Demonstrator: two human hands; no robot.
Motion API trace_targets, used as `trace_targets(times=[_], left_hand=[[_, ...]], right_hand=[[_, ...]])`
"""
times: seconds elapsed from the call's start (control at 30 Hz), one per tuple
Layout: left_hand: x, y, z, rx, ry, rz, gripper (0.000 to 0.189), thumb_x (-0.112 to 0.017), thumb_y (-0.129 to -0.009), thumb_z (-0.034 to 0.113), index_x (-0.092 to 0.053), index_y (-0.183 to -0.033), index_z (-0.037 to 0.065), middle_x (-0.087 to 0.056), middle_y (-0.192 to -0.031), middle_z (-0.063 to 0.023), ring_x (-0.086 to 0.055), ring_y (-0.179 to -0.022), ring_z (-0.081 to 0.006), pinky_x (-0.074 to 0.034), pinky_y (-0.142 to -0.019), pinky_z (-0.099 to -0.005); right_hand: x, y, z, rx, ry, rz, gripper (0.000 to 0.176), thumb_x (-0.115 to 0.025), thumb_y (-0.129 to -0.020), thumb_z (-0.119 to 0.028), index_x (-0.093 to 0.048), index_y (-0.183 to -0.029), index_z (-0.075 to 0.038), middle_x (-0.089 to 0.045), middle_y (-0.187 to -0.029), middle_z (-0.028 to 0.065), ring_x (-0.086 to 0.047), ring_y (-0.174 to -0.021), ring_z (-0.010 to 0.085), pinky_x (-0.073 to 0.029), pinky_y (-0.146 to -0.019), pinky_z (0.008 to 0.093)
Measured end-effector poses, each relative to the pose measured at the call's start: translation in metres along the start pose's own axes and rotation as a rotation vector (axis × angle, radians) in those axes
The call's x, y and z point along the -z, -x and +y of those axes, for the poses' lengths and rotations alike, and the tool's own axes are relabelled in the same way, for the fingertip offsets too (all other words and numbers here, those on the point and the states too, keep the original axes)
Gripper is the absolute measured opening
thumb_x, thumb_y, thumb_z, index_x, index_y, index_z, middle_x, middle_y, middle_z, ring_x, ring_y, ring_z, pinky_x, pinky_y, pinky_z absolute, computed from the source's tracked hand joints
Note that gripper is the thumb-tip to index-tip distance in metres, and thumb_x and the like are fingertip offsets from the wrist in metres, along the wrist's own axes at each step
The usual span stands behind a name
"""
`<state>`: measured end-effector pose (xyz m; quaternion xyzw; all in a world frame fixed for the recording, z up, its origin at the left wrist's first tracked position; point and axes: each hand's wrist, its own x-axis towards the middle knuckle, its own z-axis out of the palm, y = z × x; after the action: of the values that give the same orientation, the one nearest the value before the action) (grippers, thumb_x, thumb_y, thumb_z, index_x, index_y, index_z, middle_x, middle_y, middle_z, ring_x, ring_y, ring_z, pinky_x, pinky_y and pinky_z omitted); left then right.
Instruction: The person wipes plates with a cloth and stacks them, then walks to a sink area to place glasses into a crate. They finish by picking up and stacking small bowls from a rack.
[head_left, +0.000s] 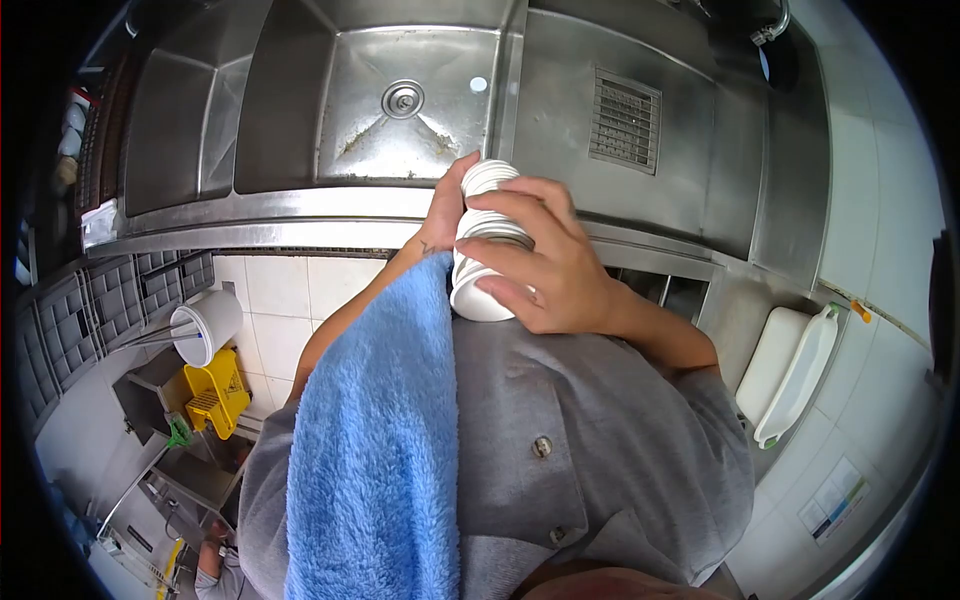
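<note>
A tall stack of nested white cups or small bowls (480, 270) is held close against the grey shirt, over the front edge of the sink. My right hand (550, 250) wraps round the stack from the right, its fingers spread across the white rims. On the left side, my left hand (447, 208) grips the far part of the stack; most of its fingers are hidden behind it. A fluffy blue towel (385, 430) hangs over the left side of the shirt and touches the near left side of the stack.
Ahead lie a steel sink basin (410, 60) with a drain and a steel counter (560, 90) with a grate (625, 120). White trays (790, 370) stand at right. At left are a white bucket (205, 325) and a yellow wringer (217, 395). Another person's arm (210, 555) shows lower left.
</note>
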<state>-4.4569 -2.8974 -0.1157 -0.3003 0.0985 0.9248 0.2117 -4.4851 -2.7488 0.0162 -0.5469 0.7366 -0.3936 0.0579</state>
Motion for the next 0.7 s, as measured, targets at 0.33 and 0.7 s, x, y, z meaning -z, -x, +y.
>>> trace_targets(times=[0.33,0.7], left_hand=[[-0.016,0.011,0.011,0.063,0.05,-0.071,0.058,-0.044,-0.089,0.054,-0.061,-0.094,-0.001,-0.065,-0.087,-0.0198,-0.064,-0.077,-0.0323,-0.054,-0.072,-0.0426],[0.055,0.081,0.004,-0.155,0.226,-0.032,0.064,-0.047,-0.085,0.064,-0.063,-0.101,0.004,-0.067,-0.085,-0.0165,-0.066,-0.072,-0.0313,-0.055,-0.062,-0.043]], right_hand=[[-0.048,-0.01,0.018,0.202,-0.239,-0.036,0.033,-0.074,-0.067,-0.015,-0.068,-0.099,-0.009,-0.062,-0.106,0.0055,-0.059,-0.099,0.0223,-0.038,-0.097,0.0437],[-0.126,-0.045,-0.026,0.557,-0.221,-0.286,0.032,-0.065,-0.066,-0.014,-0.065,-0.098,-0.01,-0.061,-0.093,0.0053,-0.06,-0.087,0.0237,-0.045,-0.081,0.0366]])
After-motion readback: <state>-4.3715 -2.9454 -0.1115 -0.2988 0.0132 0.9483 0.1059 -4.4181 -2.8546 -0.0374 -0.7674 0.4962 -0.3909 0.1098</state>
